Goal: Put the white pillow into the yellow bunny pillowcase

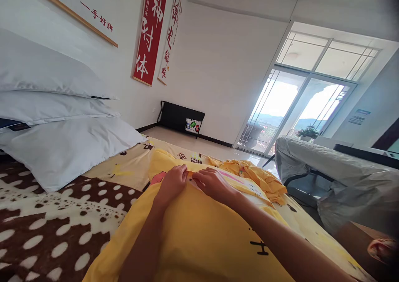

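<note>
A pillow in a yellow pillowcase lies on the bed in front of me. My left hand and my right hand meet at its far end, fingers curled and pinched on the open edge of the pillowcase, where an orange strip shows between them. Both forearms rest over the yellow fabric. Loose yellow cloth is bunched just beyond my right hand.
Three white pillows are stacked at the left on a brown spotted blanket. A cartoon-print sheet covers the bed. A grey-covered chair stands at the right. Glass balcony doors lie ahead, red scrolls hang on the wall.
</note>
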`<state>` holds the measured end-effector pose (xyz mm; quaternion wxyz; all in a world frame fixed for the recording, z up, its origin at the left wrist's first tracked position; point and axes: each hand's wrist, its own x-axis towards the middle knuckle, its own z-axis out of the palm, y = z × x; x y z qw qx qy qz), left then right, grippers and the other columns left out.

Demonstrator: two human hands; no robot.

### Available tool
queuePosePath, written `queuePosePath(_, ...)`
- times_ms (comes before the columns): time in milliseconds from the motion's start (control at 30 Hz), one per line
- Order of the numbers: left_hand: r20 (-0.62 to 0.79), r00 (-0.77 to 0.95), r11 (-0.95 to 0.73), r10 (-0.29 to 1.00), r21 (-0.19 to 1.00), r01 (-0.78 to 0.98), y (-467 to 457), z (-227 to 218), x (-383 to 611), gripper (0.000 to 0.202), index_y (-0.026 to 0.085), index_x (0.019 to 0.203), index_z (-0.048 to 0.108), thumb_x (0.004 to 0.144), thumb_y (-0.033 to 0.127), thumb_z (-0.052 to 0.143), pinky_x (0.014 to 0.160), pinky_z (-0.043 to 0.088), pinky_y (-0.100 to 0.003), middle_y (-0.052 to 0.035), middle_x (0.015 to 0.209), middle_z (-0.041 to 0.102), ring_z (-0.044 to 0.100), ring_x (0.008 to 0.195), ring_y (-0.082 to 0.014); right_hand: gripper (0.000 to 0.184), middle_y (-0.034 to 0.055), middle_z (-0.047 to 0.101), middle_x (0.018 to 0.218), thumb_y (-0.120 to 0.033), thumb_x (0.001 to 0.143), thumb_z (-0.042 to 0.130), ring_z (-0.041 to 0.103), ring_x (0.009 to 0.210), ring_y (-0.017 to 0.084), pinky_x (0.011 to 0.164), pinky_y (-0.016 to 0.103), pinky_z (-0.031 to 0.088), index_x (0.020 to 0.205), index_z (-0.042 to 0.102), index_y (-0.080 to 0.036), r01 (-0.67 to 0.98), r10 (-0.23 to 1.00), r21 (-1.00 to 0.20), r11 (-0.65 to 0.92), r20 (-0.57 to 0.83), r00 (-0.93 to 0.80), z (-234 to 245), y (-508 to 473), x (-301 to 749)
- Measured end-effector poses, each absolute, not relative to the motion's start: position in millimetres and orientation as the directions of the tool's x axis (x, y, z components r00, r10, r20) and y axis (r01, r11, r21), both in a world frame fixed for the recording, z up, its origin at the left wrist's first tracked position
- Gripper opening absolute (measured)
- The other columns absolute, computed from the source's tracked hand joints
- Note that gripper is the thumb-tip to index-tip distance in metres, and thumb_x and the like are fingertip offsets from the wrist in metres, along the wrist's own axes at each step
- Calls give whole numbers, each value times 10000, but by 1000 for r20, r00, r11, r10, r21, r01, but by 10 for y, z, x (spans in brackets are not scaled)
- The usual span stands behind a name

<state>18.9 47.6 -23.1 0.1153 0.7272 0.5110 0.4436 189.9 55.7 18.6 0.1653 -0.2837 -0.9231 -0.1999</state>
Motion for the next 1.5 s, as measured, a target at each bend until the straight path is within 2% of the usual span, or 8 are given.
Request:
queuePosePath(133,498,36,-413,866,675,611,492,-241,249,230,221,666,328,895,233,346,565,258,-273,6,627,488,424,586,-147,223,-2,614,632,-230,871,467,484,593,116,563,244,313,705,606,-180,828,811,-128,546,330,-484,164,508,1981)
queuePosePath(300,490,38,-421,871,704,572,516,-249,266,221,222,673,331,893,234,345,581,262,-272,7,632,487,439,603,-149,275,17,685,888,-299,934,402,575,783,151,700,272,414,924,667,-225,676,721,-254,692,200,-663,123,435,2119)
queuePosePath(400,497,50,-439,866,710,551,519,-255,262,219,224,678,334,896,244,340,585,275,-264,13,638,482,441,611,-147,357,34,668,885,-380,963,352,589,807,164,724,293,440,868,652,-212,627,665,-239,741,135,-734,71,450,2128)
queuePosePath(567,500,48,-443,864,713,544,520,-260,259,215,225,670,329,883,245,348,584,275,-261,21,631,472,425,602,-142,451,10,623,708,-449,949,349,536,653,136,598,264,384,712,630,-188,714,758,-255,652,180,-627,71,485,1954)
queuePosePath(700,500,33,-434,866,715,548,516,-257,264,221,225,659,312,877,251,343,571,257,-263,31,603,436,392,578,-138,325,-13,628,632,-371,890,461,478,574,114,532,245,302,713,666,-192,783,843,-316,536,253,-475,93,416,1771)
queuePosePath(967,497,34,-428,867,708,562,483,-240,275,233,219,652,323,879,272,342,572,242,-266,30,599,440,392,588,-138,252,57,688,720,-263,896,441,557,593,157,536,263,270,815,671,-198,880,832,9,475,322,-452,88,256,1618)
queuePosePath(1300,494,52,-429,868,692,581,478,-250,294,262,218,654,357,895,319,349,577,259,-260,23,594,467,426,592,-142,196,40,604,822,-83,810,552,554,785,138,727,260,435,645,610,-172,689,651,-171,705,542,-531,79,381,1736)
queuePosePath(1500,496,53,-428,867,686,588,491,-272,291,251,219,648,348,886,299,354,572,253,-261,23,585,459,401,571,-138,174,23,635,759,-86,779,597,537,802,164,765,311,399,628,588,-174,746,685,-143,651,533,-496,65,398,1852)
